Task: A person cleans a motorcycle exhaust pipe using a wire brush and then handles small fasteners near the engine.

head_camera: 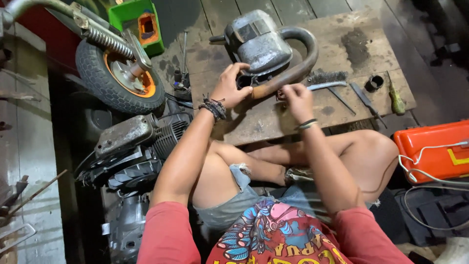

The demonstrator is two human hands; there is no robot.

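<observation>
A grey metal exhaust muffler (pixel 257 41) with a curved rusty pipe (pixel 298 63) lies on a low wooden board (pixel 351 54). My left hand (pixel 230 85) grips the muffler's near end where the pipe joins it. My right hand (pixel 297 98) is closed around the lower end of the pipe, fingers pinched at a small part I cannot make out. Both wrists wear bracelets. My bare legs are folded under the board's near edge.
A wire brush (pixel 326 78), a file (pixel 367 100), a small black ring (pixel 374 82) and a green-handled screwdriver (pixel 396 98) lie on the board at right. A small wheel (pixel 117 73) and engine parts (pixel 141 146) sit at left. An orange case (pixel 432 149) stands at right.
</observation>
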